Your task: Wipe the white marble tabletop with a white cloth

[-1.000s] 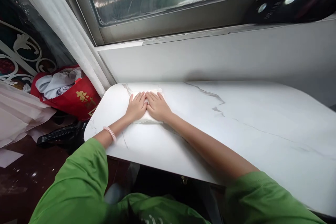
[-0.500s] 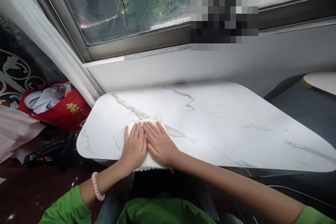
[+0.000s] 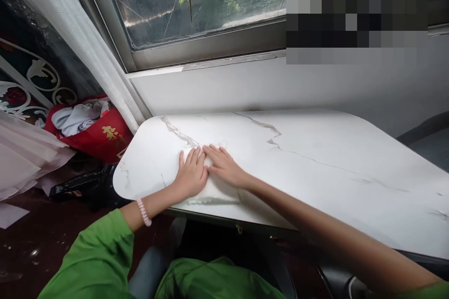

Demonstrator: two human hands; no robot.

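A white cloth (image 3: 219,190) lies flat on the white marbled table (image 3: 315,149). My left hand (image 3: 191,175) presses on the cloth's left part, palm down, fingers extended and pointing away from me. On its right, my right hand (image 3: 226,168) rests palm down on the same cloth, fingers stretched toward the upper left. The two hands touch or nearly touch at the thumbs. Neither is wrapped round anything. The cloth's near edge shows just inside the table's front edge, and its middle is partly hidden under the hands.
Behind the table are a white wall (image 3: 210,86) and a window frame (image 3: 210,44). At the left hang a white curtain (image 3: 87,42) and a pink fabric (image 3: 28,159), with a red bag (image 3: 94,135) holding clothes. A black bag (image 3: 84,187) sits beside the table's left end.
Both hands and the cloth have slid away from me across the table, so the cloth's near edge no longer hangs over the front edge. The camera view has also shifted.
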